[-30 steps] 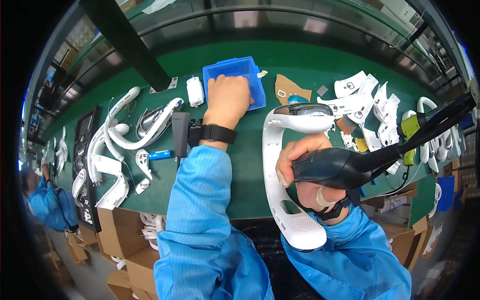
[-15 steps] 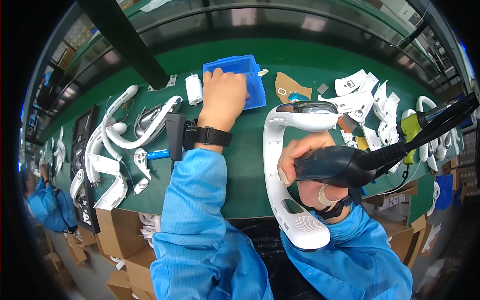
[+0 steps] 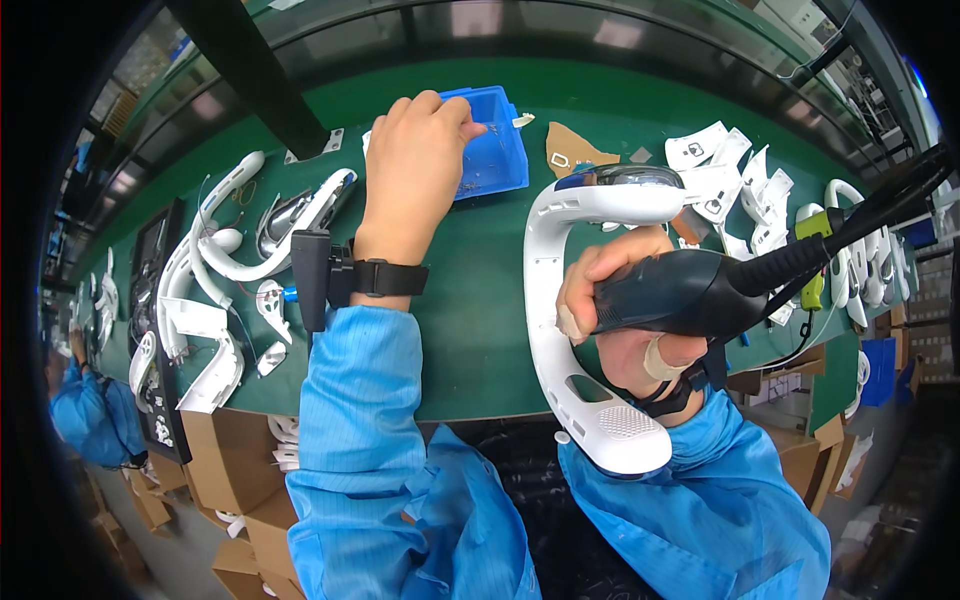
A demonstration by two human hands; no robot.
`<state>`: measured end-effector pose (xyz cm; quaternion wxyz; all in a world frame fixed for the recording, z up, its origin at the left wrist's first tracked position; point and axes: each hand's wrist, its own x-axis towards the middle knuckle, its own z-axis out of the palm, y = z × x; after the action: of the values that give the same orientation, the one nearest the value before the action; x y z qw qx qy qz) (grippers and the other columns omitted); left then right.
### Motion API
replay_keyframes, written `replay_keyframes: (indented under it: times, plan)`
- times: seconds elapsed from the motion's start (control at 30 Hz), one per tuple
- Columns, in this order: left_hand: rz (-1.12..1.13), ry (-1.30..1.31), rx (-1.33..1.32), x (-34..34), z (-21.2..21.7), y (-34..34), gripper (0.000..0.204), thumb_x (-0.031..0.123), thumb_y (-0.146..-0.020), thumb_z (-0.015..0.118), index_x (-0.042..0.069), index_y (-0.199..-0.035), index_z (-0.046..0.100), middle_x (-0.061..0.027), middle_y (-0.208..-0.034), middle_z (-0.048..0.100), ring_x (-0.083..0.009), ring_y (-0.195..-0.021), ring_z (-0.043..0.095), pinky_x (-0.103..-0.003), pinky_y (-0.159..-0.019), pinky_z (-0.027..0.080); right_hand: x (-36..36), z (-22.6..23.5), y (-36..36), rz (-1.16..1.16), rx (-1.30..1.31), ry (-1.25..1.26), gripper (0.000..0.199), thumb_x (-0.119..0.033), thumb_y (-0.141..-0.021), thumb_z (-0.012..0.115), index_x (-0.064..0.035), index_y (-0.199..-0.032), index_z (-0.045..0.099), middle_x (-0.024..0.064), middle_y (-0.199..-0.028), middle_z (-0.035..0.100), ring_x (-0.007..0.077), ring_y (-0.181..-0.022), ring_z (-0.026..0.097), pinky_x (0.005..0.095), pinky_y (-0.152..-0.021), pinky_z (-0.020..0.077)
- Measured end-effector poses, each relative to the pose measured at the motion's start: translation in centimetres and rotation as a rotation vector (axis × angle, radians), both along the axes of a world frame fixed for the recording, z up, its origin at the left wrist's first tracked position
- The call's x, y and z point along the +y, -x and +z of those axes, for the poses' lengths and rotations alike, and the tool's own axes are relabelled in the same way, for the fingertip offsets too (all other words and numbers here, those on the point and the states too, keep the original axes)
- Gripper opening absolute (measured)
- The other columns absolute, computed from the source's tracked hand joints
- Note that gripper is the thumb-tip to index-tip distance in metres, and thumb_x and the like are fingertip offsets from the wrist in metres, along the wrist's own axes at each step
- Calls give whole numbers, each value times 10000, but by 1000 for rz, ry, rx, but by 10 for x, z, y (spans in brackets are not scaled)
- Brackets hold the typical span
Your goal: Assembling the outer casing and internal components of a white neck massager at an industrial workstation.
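My left hand [image 3: 412, 165] is over the left side of a small blue bin [image 3: 508, 150], its fingers pinched together. Whatever is between the fingertips is hidden or too small to name; tiny pieces lie on the bin's floor. My right hand [image 3: 635, 360] is wrapped around a dark electric screwdriver [image 3: 680, 290] with a thick black cable. A white curved neck fan housing [image 3: 543, 280] stands up beside the right hand's fingers, which seem to steady it. Its upper arm has a shiny dark cap, its lower end a perforated grille.
On the left lie white curved housings [image 3: 215, 255], loose shells and a long black tray [image 3: 150, 330]. Right of the bin are torn cardboard [image 3: 575, 150], white shell parts [image 3: 715, 150] and a green-yellow tool [image 3: 815, 270]. Cardboard boxes [image 3: 235, 460] stand below the bench edge. Another person sits far left.
My left hand has lifted from inside the blue bin and moved left, fingers pinched, now covering most of a white packet. My right hand keeps its grip on the electric screwdriver.
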<state>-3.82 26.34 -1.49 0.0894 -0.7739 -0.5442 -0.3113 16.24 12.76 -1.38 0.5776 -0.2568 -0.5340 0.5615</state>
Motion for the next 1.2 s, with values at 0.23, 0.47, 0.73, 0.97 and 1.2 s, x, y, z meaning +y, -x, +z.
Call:
replay_keyframes:
  times: [0.23, 0.47, 0.73, 0.97, 1.2]
  plan:
    - [-270, 7, -213, -32, 2, -3, 77, 114, -899, 655, 37, -906, 660, -121, -909, 674, -341, -879, 612, -422, -770, 486, 1, 0, 1, 8, 89, -7, 951, -838, -699, 643, 13, -1109, 538, 111, -719, 589, 200, -596, 590, 299, -545, 490]
    - [-602, 569, -696, -102, -29, -16, 103, 65, -827, 763, 46, -887, 681, -176, -1355, 532, -356, -1250, 541, -427, -996, 468, 11, -8, -8, 150, 125, -48, 1008, -849, -691, 632, 43, -1148, 519, 128, -775, 603, 212, -666, 589, 310, -580, 479]
    - [-730, 558, -754, -89, -44, -44, 132, 14, -839, 704, 43, -967, 688, -202, -1381, 506, -399, -1239, 537, -405, -999, 476, 11, -2, -6, 215, 157, -5, 1044, -853, -681, 649, 60, -1169, 519, 143, -825, 610, 226, -727, 586, 329, -638, 475]
    - [-626, 572, -743, -88, -48, -37, 104, -15, -836, 692, 21, -933, 703, -151, -1207, 573, -347, -1052, 599, -408, -878, 515, 18, -5, -16, 257, 182, -154, 1012, -826, -755, 631, 62, -1225, 509, 139, -818, 617, 228, -751, 602, 320, -653, 468]
    - [-657, 601, -700, -92, -38, -35, 159, 20, -742, 811, 34, -861, 706, -134, -1249, 583, -323, -1095, 604, -375, -898, 506, 30, 32, -31, 150, 156, -328, 1046, -883, -797, 485, 27, -1312, 475, 97, -841, 584, 200, -697, 590, 371, -621, 490]
